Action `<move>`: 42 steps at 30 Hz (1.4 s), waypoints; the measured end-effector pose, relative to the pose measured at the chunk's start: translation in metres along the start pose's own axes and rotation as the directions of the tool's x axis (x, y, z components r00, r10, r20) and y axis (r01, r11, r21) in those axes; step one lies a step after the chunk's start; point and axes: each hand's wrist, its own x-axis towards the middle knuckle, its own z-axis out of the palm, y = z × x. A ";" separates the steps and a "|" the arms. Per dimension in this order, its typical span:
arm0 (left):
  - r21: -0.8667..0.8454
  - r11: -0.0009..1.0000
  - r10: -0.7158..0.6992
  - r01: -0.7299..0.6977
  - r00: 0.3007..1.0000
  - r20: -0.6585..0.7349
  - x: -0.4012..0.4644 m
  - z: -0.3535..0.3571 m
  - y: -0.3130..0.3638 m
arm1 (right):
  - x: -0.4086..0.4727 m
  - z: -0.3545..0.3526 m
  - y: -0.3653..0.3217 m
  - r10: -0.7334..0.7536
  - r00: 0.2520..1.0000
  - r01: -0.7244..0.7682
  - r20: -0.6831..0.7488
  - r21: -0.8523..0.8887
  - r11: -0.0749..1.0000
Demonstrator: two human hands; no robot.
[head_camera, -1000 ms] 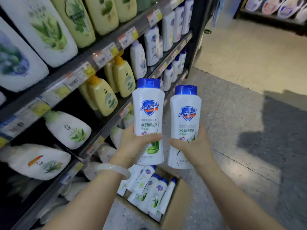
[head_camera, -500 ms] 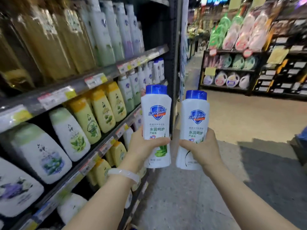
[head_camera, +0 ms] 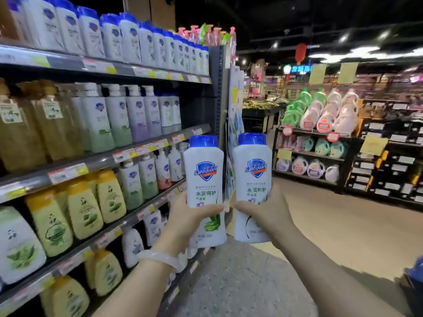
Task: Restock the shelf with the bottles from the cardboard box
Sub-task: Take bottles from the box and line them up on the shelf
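Note:
My left hand (head_camera: 185, 221) grips a white Safeguard bottle (head_camera: 204, 179) with a blue cap, held upright in front of me. My right hand (head_camera: 265, 213) grips a second identical bottle (head_camera: 253, 175) just to its right, also upright. Both bottles hang in the air off the right end of the shelf unit (head_camera: 142, 154). A row of matching blue-capped white bottles (head_camera: 128, 40) stands on the top shelf, above and left of my hands. The cardboard box is out of view.
The shelves at left hold amber, white, green and yellow bottles (head_camera: 84, 207) packed close together. The shelf's grey end post (head_camera: 219, 92) stands just behind the held bottles. Across the aisle floor (head_camera: 332, 236) a dark rack (head_camera: 343, 156) carries detergent jugs.
The view has risen from the box and lower shelves to the upper shelves and aisle. Both hands lifted their bottles with it, still side by side.

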 end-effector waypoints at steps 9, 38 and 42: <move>0.085 0.996 0.046 -0.040 0.996 -0.080 0.075 0.037 -0.002 | 0.090 -0.012 0.021 -0.003 0.997 -0.003 0.078 0.074 0.997; 0.187 0.978 0.177 -0.096 0.858 -0.482 0.493 -0.037 -0.041 | 0.570 0.214 0.071 -0.178 0.868 0.097 0.464 0.193 0.976; 0.178 0.979 0.189 -0.099 0.766 -0.615 0.535 -0.041 -0.048 | 0.630 0.248 0.070 -0.220 0.798 0.099 0.562 0.238 0.966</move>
